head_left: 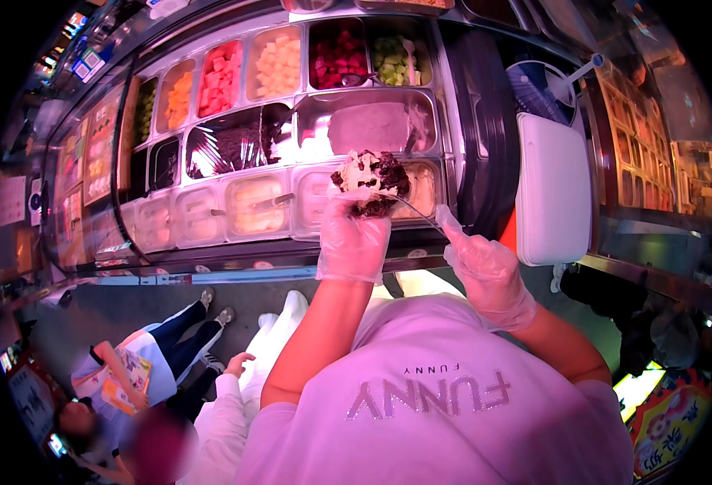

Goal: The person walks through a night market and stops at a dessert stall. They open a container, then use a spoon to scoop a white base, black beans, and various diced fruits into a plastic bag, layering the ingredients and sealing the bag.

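Observation:
My left hand (354, 242), in a clear plastic glove, is closed around a lump of pale cream and dark crumbs (372, 174) above the front row of tubs. Whether a wrapper or base lies under it is hidden by my fingers. My right hand (489, 275), gloved too, grips a thin metal utensil (426, 215) whose far end reaches the right side of the lump. That end is covered, so its shape cannot be made out. Right beneath the lump sits a tub of pale cream (421, 192). Behind it is a steel tray (370, 126) holding a pale, smooth mass.
Cubed pink fruit (220, 78), pale fruit (277, 68), dark red fruit (338, 61) and green fruit (392, 61) fill the back trays. Dark crumbs (235, 144) lie partly under plastic film. A white lidded box (554, 190) stands right. People (154, 360) are at lower left.

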Demonstrator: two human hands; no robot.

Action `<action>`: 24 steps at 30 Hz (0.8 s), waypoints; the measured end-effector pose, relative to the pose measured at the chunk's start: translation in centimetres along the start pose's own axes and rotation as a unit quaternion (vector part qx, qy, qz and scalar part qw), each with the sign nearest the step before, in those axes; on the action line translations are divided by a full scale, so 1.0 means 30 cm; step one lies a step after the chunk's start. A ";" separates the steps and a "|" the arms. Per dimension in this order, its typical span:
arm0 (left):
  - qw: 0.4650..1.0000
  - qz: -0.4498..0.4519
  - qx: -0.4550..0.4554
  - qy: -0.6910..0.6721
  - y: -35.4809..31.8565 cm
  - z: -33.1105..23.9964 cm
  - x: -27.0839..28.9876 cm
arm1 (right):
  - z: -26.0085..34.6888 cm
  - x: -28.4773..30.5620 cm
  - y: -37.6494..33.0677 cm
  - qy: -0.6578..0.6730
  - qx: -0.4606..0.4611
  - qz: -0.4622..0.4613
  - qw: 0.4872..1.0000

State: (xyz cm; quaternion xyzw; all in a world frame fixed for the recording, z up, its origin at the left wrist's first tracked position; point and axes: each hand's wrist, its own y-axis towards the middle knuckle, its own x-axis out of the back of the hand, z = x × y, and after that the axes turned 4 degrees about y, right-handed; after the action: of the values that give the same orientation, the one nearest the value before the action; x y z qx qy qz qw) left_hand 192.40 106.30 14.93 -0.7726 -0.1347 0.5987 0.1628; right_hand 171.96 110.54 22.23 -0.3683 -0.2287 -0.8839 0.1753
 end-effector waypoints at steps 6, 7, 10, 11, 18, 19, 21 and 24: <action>0.997 0.011 -0.004 -0.073 -0.053 -0.013 -0.093 | 0.027 0.033 0.018 -0.205 0.055 0.080 0.974; 0.997 0.009 -0.012 -0.072 -0.059 -0.011 -0.107 | 0.014 0.032 0.023 -0.194 0.082 0.065 0.976; 0.997 0.043 -0.005 -0.058 -0.072 -0.019 -0.104 | -0.021 0.023 0.040 -0.112 0.075 -0.006 0.991; 0.997 0.059 0.001 -0.052 -0.074 -0.023 -0.096 | -0.021 0.030 0.052 -0.058 0.064 -0.016 0.996; 0.954 0.095 -0.187 0.215 -0.086 0.026 -0.108 | -0.056 0.057 0.082 0.261 -0.076 0.056 0.961; 0.955 0.079 -0.200 0.203 -0.087 0.036 -0.116 | -0.062 0.050 0.087 0.285 -0.082 0.065 0.953; 0.930 0.031 -0.277 0.238 -0.083 0.066 -0.122 | 0.004 0.108 0.140 0.429 -0.329 0.132 0.831; 0.917 -0.017 -0.297 0.266 -0.073 0.076 -0.097 | 0.028 0.151 0.164 0.510 -0.437 0.184 0.718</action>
State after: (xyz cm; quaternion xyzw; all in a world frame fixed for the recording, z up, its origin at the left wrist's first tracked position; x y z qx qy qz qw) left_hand 189.43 107.32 17.86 -0.9135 -0.2716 0.3010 -0.0340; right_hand 171.78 106.23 27.44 0.0674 0.3796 -0.8898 0.2442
